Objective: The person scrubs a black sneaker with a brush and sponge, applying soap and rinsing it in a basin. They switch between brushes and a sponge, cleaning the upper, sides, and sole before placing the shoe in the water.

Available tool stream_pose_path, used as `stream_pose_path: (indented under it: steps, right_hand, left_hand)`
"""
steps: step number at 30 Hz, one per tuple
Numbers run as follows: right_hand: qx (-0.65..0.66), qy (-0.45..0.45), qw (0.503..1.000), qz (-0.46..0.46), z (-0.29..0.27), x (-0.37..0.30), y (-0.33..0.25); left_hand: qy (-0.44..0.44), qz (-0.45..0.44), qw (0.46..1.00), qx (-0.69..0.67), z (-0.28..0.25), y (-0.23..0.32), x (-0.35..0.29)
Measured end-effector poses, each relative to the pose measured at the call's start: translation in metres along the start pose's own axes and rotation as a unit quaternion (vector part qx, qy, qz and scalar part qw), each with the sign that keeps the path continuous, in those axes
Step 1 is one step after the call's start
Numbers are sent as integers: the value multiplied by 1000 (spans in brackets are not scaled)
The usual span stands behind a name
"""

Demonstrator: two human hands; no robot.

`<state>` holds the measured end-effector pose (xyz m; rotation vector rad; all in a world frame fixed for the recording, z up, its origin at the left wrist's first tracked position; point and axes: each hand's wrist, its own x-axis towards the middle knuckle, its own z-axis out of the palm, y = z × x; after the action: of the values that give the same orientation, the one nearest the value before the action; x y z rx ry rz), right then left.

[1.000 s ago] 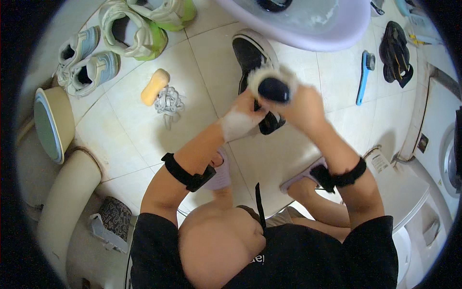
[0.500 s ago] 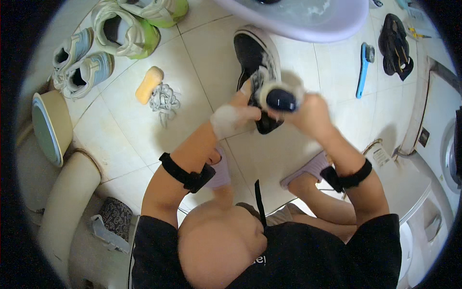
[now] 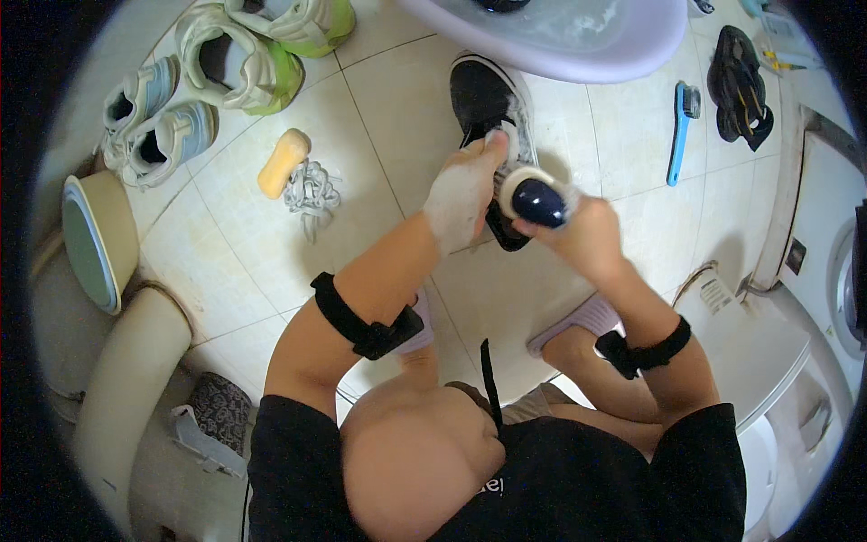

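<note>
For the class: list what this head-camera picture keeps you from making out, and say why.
All in the head view:
Black sneaker's middle: covered by the left hand and the scrub brush.
Most bristles: hidden beneath the brush's dark-blue back.
Lilac basin's far side: cut off by the upper edge.
Black object in it: cut off there too; kind unclear.
Washing machine's right side: lost in the dark fisheye rim.
</note>
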<state>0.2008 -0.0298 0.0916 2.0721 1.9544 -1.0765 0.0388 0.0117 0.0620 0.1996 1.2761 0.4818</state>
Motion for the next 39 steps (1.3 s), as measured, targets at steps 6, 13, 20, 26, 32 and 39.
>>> stream_pose_path:
  steps: [6, 13, 20, 26, 32, 39]
  right_hand:
    - [70, 35, 993, 88, 2, -3, 8]
    - [9, 23, 999, 30, 1, -9, 12]
    - [50, 71, 993, 80, -4, -7, 14]
    - [119, 71, 986, 92, 0, -2, 20]
    - [349, 206, 907, 115, 9, -5, 34]
    - [384, 184, 899, 104, 13, -7, 41]
  left_hand:
    - [-84, 35, 974, -207, -1, -22, 3]
    - [-55, -23, 955, -290, -8, -36, -1]
    - [-100, 57, 919, -378, -10, -33, -7]
    - [-90, 54, 919, -379, -11, -30, -8]
    - [-123, 62, 896, -422, -10, -32, -4]
    - [-93, 45, 907, -408, -12, -35, -2]
